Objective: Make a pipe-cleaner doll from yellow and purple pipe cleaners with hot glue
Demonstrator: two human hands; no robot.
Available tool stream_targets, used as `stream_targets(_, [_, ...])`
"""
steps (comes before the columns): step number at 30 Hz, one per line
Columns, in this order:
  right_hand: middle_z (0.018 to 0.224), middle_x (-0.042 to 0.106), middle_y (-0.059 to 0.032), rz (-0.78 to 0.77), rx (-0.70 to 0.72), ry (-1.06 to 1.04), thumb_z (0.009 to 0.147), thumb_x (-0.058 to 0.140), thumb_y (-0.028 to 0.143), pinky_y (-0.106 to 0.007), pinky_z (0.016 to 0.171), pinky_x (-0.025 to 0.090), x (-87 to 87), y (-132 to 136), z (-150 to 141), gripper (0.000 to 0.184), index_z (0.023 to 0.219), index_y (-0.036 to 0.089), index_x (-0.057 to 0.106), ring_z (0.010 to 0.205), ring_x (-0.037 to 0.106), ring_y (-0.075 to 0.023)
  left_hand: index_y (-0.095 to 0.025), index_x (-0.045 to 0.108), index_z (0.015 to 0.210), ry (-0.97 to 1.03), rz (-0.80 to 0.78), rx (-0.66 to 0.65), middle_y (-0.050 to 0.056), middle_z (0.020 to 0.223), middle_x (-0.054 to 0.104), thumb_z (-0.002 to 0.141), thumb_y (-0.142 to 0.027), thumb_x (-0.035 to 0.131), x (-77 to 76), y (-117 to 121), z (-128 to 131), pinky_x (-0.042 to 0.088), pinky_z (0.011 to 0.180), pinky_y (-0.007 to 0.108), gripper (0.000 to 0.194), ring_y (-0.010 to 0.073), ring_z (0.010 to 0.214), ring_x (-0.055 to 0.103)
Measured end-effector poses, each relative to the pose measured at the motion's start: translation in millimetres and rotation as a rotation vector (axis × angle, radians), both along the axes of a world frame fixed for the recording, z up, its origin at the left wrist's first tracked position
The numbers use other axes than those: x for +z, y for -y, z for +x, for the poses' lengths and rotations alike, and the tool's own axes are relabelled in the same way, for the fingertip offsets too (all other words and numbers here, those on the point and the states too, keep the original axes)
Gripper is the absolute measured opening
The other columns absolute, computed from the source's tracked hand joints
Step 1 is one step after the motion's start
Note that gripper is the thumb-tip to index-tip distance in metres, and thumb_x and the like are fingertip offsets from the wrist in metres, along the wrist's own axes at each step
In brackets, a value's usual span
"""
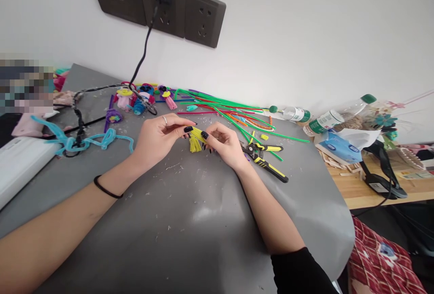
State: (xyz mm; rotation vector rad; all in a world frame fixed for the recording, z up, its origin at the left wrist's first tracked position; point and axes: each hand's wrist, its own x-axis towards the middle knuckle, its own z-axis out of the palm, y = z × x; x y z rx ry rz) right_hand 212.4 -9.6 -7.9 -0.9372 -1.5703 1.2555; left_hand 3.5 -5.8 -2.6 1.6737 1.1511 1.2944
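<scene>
Between my two hands, over the middle of the grey table [190, 221], is a bundle of yellow pipe cleaners [195, 144] with short strands hanging down. My left hand [161, 133] pinches its upper left end between thumb and fingers. At its right end, my right hand [222, 140] is closed on the same bundle, its thumb on top. The fingers hide part of the yellow piece. Just right of my right hand lie yellow-and-black wire pliers [271, 167], partly covered by that hand.
Green pipe cleaners [224, 102] spread along the wall side. Small pipe-cleaner dolls [139, 100] sit at the back left, near a black cable [145, 45]. Light-blue pipe cleaners [101, 140] lie left. Bottles [325, 122] and a tissue pack [339, 147] are at the right.
</scene>
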Motion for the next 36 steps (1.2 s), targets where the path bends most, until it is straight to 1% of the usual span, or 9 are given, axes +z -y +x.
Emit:
stream_targets(5, [0.074, 0.063, 0.0016, -0.013, -0.029, -0.003, 0.087, 0.075, 0.062, -0.025, 0.057, 0.049, -2.3, 0, -1, 0.043, 0.088, 0.021, 0.063, 0.06, 0.055, -0.0109, -0.023, 0.082, 0.086, -0.011, -0.03, 0.025, 0.005, 0.083, 0.08, 0.086, -0.044, 0.074, 0.4, -2, -1, 0.064, 0.071, 0.034, 0.022, 0.0212, 0.073, 0.074])
stream_targets(11, [0.085, 0.067, -0.0001, 0.017, -0.053, -0.033, 0.089, 0.076, 0.056, -0.026, 0.06, 0.054, -9.2, -1, -3, 0.04, 0.11, 0.024, 0.063, 0.066, 0.061, -0.0131, -0.02, 0.079, 0.086, 0.055, -0.072, 0.049, 0.006, 0.076, 0.079, 0.082, -0.048, 0.079, 1.1, -1, 0, 0.064, 0.068, 0.033, 0.028, 0.0211, 0.068, 0.074])
stream_targets(13, [0.092, 0.07, -0.0022, 0.116, -0.083, 0.061, 0.092, 0.073, 0.051, -0.028, 0.067, 0.056, -11.8, 0, -3, 0.038, 0.118, 0.025, 0.063, 0.074, 0.065, -0.0154, -0.02, 0.079, 0.087, 0.057, -0.091, 0.052, 0.006, 0.076, 0.079, 0.082, -0.051, 0.081, 1.1, 0, 0, 0.065, 0.068, 0.034, 0.032, 0.0217, 0.068, 0.074])
stream_targets(16, [0.104, 0.073, -0.0064, 0.389, -0.107, 0.286, 0.1, 0.066, 0.04, -0.031, 0.077, 0.057, -15.5, 0, 0, 0.027, 0.122, 0.025, 0.066, 0.082, 0.065, -0.0176, -0.019, 0.078, 0.089, 0.073, -0.121, 0.038, 0.007, 0.078, 0.079, 0.081, -0.055, 0.081, -0.5, 1, 1, 0.065, 0.07, 0.035, 0.037, 0.0225, 0.07, 0.075])
stream_targets(18, [0.102, 0.073, -0.0079, 0.535, -0.103, 0.384, 0.104, 0.059, 0.035, -0.033, 0.079, 0.055, -17.3, -1, 3, 0.022, 0.121, 0.024, 0.069, 0.082, 0.064, -0.0186, -0.018, 0.079, 0.09, 0.087, -0.134, 0.02, 0.007, 0.079, 0.079, 0.08, -0.057, 0.081, -2.2, 1, 2, 0.066, 0.071, 0.036, 0.04, 0.0226, 0.071, 0.075])
stream_targets(20, [0.098, 0.073, -0.0083, 0.603, -0.116, 0.419, 0.107, 0.055, 0.033, -0.033, 0.08, 0.055, -18.3, -2, 4, 0.022, 0.121, 0.024, 0.07, 0.085, 0.065, -0.0197, -0.019, 0.079, 0.09, 0.096, -0.14, 0.015, 0.007, 0.079, 0.079, 0.079, -0.059, 0.082, -3.8, 1, 3, 0.066, 0.07, 0.036, 0.042, 0.0222, 0.07, 0.076])
stream_targets(25, [0.092, 0.073, -0.0069, 0.628, -0.152, 0.439, 0.107, 0.056, 0.037, -0.031, 0.078, 0.054, -17.9, -3, 5, 0.022, 0.113, 0.024, 0.073, 0.081, 0.065, -0.019, -0.019, 0.079, 0.089, 0.102, -0.132, 0.019, 0.006, 0.076, 0.079, 0.079, -0.06, 0.082, -4.2, 1, 4, 0.066, 0.067, 0.034, 0.042, 0.0216, 0.069, 0.076])
stream_targets(29, [0.088, 0.073, -0.0061, 0.635, -0.177, 0.424, 0.106, 0.059, 0.038, -0.029, 0.075, 0.053, -17.0, -2, 3, 0.022, 0.105, 0.023, 0.075, 0.077, 0.065, -0.0177, -0.018, 0.078, 0.089, 0.097, -0.132, 0.028, 0.006, 0.076, 0.079, 0.081, -0.057, 0.081, -3.0, 2, 5, 0.066, 0.066, 0.033, 0.039, 0.0209, 0.068, 0.076])
stream_targets(36, [0.086, 0.074, -0.0062, 0.536, -0.185, 0.393, 0.104, 0.061, 0.044, -0.031, 0.076, 0.054, -16.5, -1, 2, 0.026, 0.098, 0.024, 0.077, 0.077, 0.066, -0.0187, -0.019, 0.078, 0.09, 0.081, -0.126, 0.044, 0.006, 0.078, 0.079, 0.083, -0.055, 0.08, -3.4, 3, 6, 0.065, 0.067, 0.034, 0.037, 0.0213, 0.069, 0.075])
